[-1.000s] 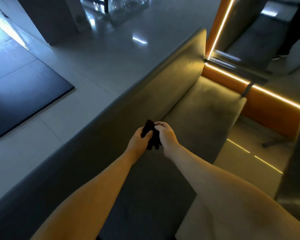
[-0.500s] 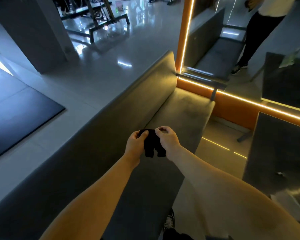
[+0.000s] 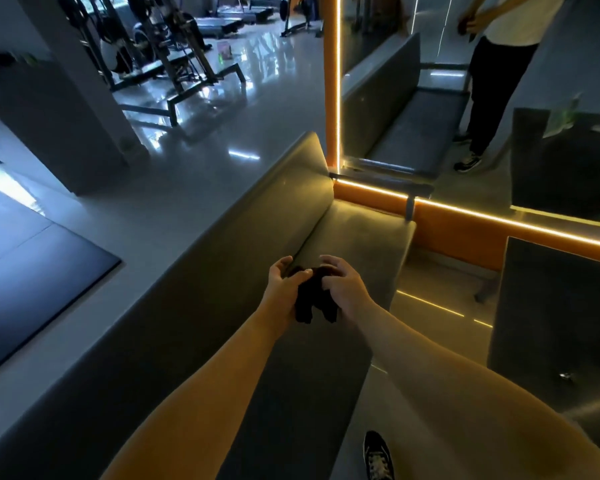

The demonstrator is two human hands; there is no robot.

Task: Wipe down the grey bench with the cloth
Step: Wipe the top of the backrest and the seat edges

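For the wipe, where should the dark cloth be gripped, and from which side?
Grip its bunched upper part, palm coming down from above. The cloth is crumpled between the left hand and right hand, with two loose ends hanging toward the grey bench; gathering those ends under the palm would probably give a flat wad for the seat.

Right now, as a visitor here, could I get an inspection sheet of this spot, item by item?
Surface: long grey upholstered bench, dimly lit, runs up to the mirror.
Job's things: small dark bunched cloth, held over the seat; whether it touches the seat cannot be told.
Clutter: nothing seen.
Hands: left hand and right hand both hold the cloth.
Cables: nothing seen.
Surroundings: orange-framed lit mirror, gym machines, dark table, glossy floor.
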